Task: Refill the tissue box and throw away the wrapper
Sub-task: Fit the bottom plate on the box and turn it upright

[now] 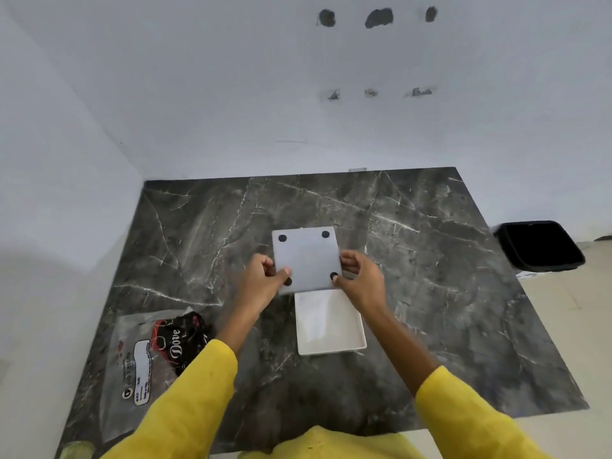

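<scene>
I hold the pale grey square tissue box (306, 260) upside down in the air over the middle of the dark veined marble table (430, 260). Its flat smooth bottom, with four small round black pads at the corners, is turned up to me. My left hand (261, 283) pinches the near left edge with the thumb on top, and my right hand (361, 279) pinches the near right edge in the same way; both hands are closed narrow on the box.

Just below it, toward me, the white rectangular tray with a low rim (331, 321) lies flat on the table. I think it is the other part of the box, so the box is taken apart or is just being put together. I cannot see tissues inside from here, so I cannot tell if the refill is done.

At my left, near the table edge, the clear crinkled plastic wrapper with a white label (139, 356) lies flat. It looks soft and thin, and a dark printed packet (180, 339) is in or on it. The wrapper is not thrown away yet.

The black open bin of hard plastic (539, 246) stands on the floor beyond the right side of the table, well apart from the wrapper.
</scene>
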